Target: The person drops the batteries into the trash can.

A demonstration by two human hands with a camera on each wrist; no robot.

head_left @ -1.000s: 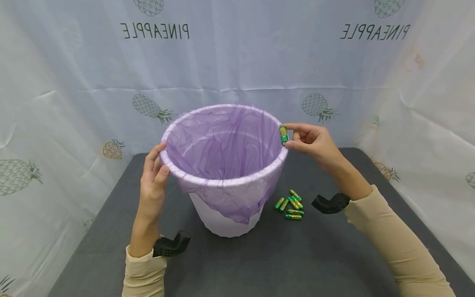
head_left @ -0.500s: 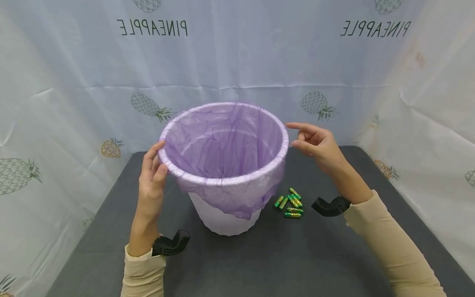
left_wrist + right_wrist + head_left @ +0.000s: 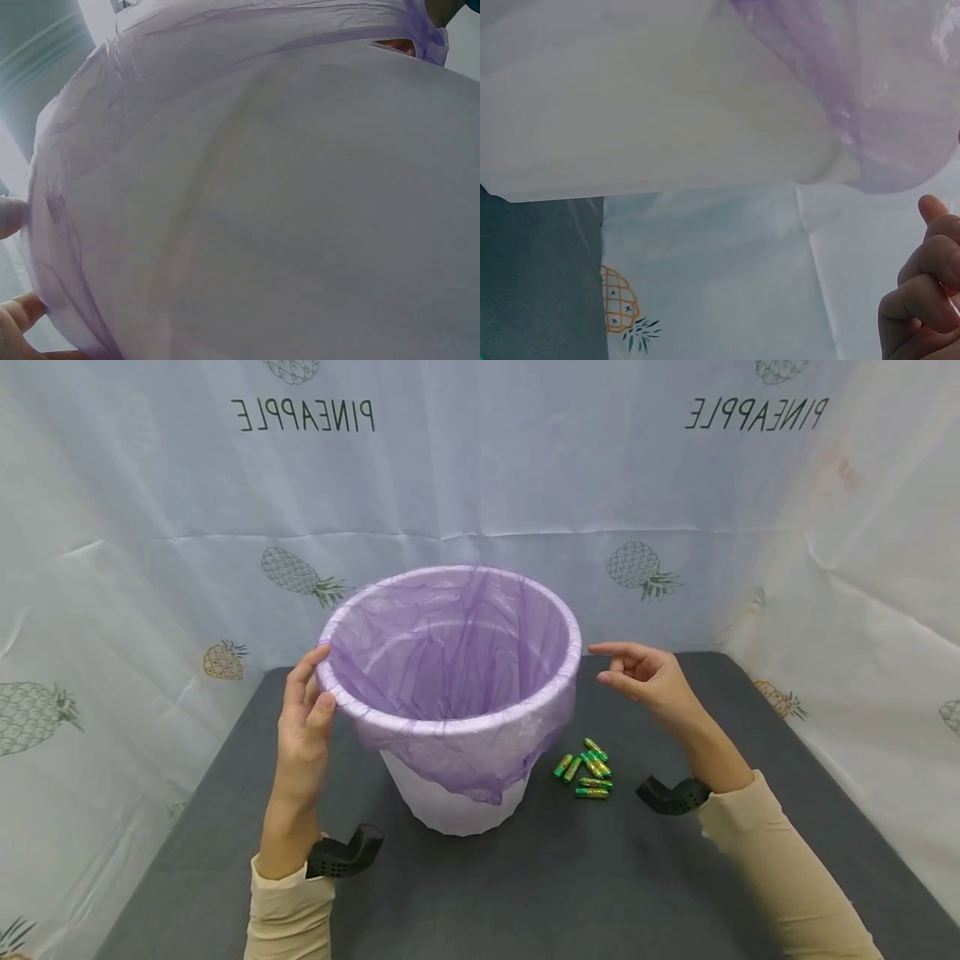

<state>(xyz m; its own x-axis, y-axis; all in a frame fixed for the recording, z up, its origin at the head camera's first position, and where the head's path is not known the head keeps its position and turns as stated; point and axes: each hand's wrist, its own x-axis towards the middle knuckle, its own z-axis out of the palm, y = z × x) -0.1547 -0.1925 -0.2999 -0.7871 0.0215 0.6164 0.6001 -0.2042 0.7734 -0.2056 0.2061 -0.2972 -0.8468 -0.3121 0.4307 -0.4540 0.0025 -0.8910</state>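
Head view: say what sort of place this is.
Probably a makeshift recording booth: pineapple-print curtains surround a dark table on three sides, alongside black wrist-worn devices.

White bin (image 3: 435,803) standing upright on table (image 3: 525,902), purple bag (image 3: 442,668) lining inside & hanging down outside; green-gold batts (image 3: 592,766) lying in loose cluster, R of bin, nr base.

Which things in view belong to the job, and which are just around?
Job, likely:
bin, left grip at its rim
liner, draped over the rim
batteries, loose beside the bin; right grip raised, holding nothing

Just around:
table, under bin and batteries
curtain, behind
wrist cams, worn
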